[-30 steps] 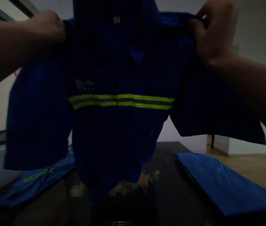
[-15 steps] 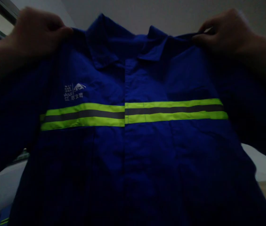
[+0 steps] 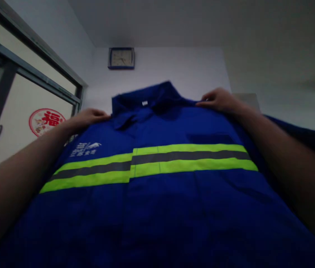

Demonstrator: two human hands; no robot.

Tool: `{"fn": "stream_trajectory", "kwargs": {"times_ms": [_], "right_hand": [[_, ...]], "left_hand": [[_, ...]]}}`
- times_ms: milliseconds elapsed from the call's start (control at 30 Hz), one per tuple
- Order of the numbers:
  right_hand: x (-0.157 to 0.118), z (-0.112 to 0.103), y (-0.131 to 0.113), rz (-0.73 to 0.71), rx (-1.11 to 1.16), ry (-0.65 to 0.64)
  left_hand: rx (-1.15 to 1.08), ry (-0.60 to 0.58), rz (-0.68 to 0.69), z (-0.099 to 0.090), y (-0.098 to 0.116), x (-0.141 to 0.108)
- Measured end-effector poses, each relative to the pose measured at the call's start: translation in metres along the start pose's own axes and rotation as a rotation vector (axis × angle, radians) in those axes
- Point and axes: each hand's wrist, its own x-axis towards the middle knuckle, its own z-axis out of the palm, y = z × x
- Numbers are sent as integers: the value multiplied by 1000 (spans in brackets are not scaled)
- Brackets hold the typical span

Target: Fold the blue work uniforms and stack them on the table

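A blue work jacket point(image 3: 163, 201) fills most of the view, held up with its front facing me. Across its chest runs a yellow-green band with a grey stripe, and white lettering sits above the band on the left. My left hand point(image 3: 92, 116) pinches the shoulder just left of the collar. On the other shoulder, my right hand point(image 3: 215, 100) grips the cloth between thumb and fingers. The collar stands up, with a small white label inside it. The jacket's lower part runs out of view into shadow.
A wall clock point(image 3: 121, 58) hangs on the far wall. To the left is a dark-framed window point(image 3: 3, 82) with a handle and a round red-and-white sticker point(image 3: 45, 122). A pale ceiling spreads above.
Both hands and the jacket have moved farther from me and lower in view. The view now takes in the clock and window. Each hand keeps its hold on a shoulder.
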Motion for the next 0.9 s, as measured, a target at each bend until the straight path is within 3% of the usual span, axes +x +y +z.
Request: {"fn": "stream_trajectory", "kwargs": {"times_ms": [33,67,167,233,300,367,433,533,667,800,900], "right_hand": [[2,27,6,-1,-44,-130],[-2,59,11,3,-72,-278],[-53,166,14,126,-118,-616],[-116,229,6,195,-111,-772],[-185,278,-8,247,-93,-902],[-248,315,-24,268,-55,-991],[-299,342,-40,264,4,-1049],[-355,368,-57,253,91,-1120],[-397,377,-60,255,133,-1149],[-409,366,-59,241,127,-1127],[-398,354,-63,266,129,-1116]], "left_hand": [[56,-185,-21,19,-12,3],[168,-287,-48,43,-23,2],[392,-401,-131,140,-52,-27],[442,-473,-204,212,-63,-74],[455,-555,-252,277,-69,-136],[440,-652,-278,330,-73,-200],[413,-736,-307,369,-79,-256],[376,-816,-349,400,-91,-310],[349,-812,-367,411,-104,-332],[332,-798,-350,409,-101,-338],[317,-812,-353,405,-98,-342]]}}
